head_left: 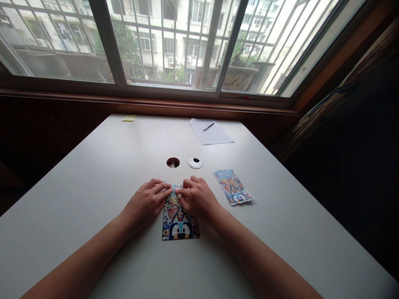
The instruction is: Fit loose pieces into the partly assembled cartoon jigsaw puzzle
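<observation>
A small jigsaw puzzle (181, 228) with a blue cartoon dog's face at its near end lies flat on the white table in front of me. My left hand (151, 201) rests along its upper left side, fingers stretched out and fingertips touching the top part. My right hand (198, 197) lies over the upper right side with its fingers curled and the index finger pointing to the left. Whatever the right fingers hold, if anything, is hidden. Both hands cover the puzzle's side edges and some of its top. To the right lies a creased picture sheet (233, 187) with a matching print.
Beyond the puzzle, the white table (102, 166) has a round cable hole (173, 162) with its cover (195, 162) beside it. Farther back are papers (212, 135) with a pen (208, 127) on top, and a yellow sticky note (129, 118). A barred window stands behind.
</observation>
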`<state>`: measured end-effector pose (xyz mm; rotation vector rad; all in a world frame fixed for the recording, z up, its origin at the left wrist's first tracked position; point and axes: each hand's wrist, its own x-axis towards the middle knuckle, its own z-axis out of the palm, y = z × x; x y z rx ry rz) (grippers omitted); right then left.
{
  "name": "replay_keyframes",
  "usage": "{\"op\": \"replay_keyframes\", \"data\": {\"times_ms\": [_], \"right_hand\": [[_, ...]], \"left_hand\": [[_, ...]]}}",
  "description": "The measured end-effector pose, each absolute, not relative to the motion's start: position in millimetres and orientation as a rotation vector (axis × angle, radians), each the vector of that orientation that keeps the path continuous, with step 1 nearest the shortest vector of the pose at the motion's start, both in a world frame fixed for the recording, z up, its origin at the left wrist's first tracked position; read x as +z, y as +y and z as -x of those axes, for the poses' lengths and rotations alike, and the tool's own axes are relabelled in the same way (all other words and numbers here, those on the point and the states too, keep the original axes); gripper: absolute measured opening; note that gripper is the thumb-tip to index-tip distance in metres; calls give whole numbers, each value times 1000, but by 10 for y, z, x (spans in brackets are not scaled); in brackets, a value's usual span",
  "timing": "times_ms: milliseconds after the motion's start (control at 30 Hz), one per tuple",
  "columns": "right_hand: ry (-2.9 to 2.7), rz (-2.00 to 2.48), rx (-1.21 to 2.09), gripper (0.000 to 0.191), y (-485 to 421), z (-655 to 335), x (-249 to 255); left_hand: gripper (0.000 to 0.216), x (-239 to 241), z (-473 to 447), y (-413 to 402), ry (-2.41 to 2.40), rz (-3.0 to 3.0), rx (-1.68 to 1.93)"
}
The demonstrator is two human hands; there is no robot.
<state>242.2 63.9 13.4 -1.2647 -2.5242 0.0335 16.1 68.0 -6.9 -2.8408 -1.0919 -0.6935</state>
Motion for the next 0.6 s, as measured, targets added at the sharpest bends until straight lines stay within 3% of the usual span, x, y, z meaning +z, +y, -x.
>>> {"op": "replay_keyframes", "data": {"times_ms": [267, 600], "right_hand": [[-2632, 1211, -60, 15, 620, -2402, 218], [-2531, 1171, -30, 15, 662, -2487, 67]], "left_hand": [[38, -54, -192, 646, -1072, 2784, -531], [36, -102, -177, 652, -1070, 2780, -573]]}}
